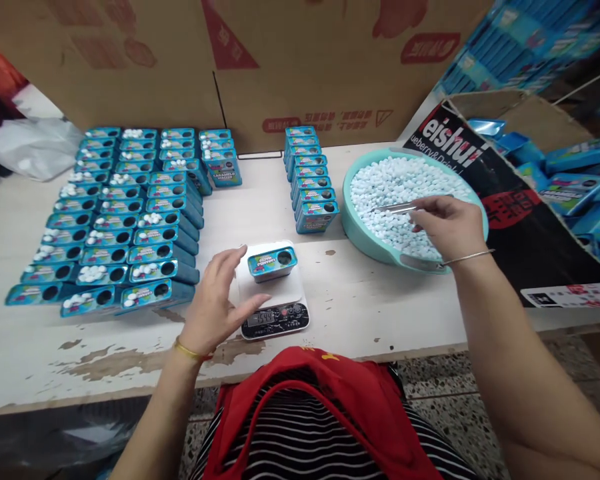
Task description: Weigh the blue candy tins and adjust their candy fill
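A blue tin (273,262) with a round dark opening stands on a small white scale (275,322) with a lit display. Just left of the tin, my left hand (219,300) is held with thumb and fingers apart, nothing between them. My right hand (445,223) is closed on metal tweezers (397,208), whose tips reach the small white candies (405,200). These candies fill a round turquoise basin (359,245) at the right.
Rows of blue tins (115,237), some with white candies on top, cover the left of the table. Another column of tins (316,217) stands beside the basin. A cardboard box (300,73) lines the back. Blue tins (580,193) are piled at the far right.
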`<state>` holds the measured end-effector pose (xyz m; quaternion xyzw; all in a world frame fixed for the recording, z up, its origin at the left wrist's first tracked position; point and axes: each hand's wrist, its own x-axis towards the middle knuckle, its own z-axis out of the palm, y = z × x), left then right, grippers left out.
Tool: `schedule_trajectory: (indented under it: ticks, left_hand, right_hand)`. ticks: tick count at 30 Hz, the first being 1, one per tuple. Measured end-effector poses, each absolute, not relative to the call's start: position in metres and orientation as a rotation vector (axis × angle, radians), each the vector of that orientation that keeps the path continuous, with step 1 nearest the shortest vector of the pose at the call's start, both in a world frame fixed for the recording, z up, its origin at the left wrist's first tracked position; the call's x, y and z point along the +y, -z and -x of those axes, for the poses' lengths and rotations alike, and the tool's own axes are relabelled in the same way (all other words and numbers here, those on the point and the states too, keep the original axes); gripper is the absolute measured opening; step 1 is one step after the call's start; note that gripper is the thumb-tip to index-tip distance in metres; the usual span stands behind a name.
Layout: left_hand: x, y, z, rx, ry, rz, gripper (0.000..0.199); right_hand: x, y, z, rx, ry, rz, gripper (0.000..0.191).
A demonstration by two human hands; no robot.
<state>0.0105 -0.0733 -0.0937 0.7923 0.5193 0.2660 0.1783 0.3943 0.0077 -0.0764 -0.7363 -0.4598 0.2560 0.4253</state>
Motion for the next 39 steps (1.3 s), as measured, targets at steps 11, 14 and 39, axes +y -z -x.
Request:
schedule_trajectory:
  ticks: [11,14,39]
  left_hand:
    - [0.006,0.088,-0.093,1.201,-0.549,-2.566,0.034]
    - [0.029,0.096,-0.123,1.216,-0.53,-2.626,0.035]
    - [0.164,0.056,-0.008,1.891,0.069,-2.838,0.015]
  right_hand:
    - [0.008,0.068,-0.383,-0.479,-1.332,1.145,0.015]
    - [0.003,0.06,-0.365,-0.589,-1.39,1.13,0.015]
    - [-0.025,0.069,-0.378,-0.308,-1.475,1.023,0.022]
